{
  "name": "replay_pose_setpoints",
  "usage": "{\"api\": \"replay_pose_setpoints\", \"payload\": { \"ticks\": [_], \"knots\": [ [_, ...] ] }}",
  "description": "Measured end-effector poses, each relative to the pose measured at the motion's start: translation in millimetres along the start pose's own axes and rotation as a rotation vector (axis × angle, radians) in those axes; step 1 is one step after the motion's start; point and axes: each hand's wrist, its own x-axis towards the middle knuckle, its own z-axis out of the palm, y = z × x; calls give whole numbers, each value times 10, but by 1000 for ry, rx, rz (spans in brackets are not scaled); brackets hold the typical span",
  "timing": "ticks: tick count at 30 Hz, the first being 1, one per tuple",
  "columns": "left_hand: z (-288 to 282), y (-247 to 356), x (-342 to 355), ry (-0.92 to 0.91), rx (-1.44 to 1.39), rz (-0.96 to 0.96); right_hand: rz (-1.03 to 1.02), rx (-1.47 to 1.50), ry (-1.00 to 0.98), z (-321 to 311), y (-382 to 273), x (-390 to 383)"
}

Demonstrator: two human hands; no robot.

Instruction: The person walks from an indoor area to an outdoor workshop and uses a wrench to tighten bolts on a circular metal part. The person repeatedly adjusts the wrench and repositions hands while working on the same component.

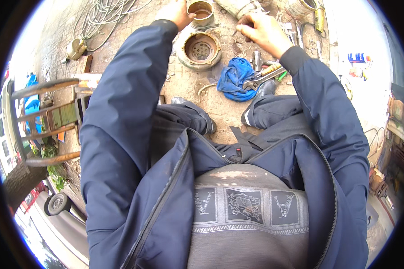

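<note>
My left hand (177, 13) reaches the top edge beside a short rusty metal cylinder (199, 18); its thumb is by the rim, and its other fingers are mostly cut off. My right hand (262, 33) has curled fingers below a grey cylindrical metal part (231, 6); whether it holds anything is unclear. Below the short cylinder sits a round housing (182, 56) with a rusty perforated centre. A crumpled blue cloth (233, 83) lies near my right shoe (265, 88), beside an adjustable wrench (256, 82) and a hammer (256, 60).
Coiled cable (98, 18) and a small yellowish device (76, 48) lie at upper left. A wooden chair (49, 161) stands at left, near a parked vehicle (72, 228). More tools (299, 38) and a metal cylinder (296, 9) lie upper right, by a white wall (359, 40).
</note>
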Motion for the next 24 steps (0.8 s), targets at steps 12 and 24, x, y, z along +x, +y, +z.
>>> {"api": "replay_pose_setpoints", "payload": {
  "ticks": [12, 24],
  "knots": [
    [687, -10, 719, -104, -6, 197, 331, 189, -266, 632, 698, 36],
    [290, -748, 27, -47, -44, -759, 2, 61, -181, 922, 879, 766]
  ]
}}
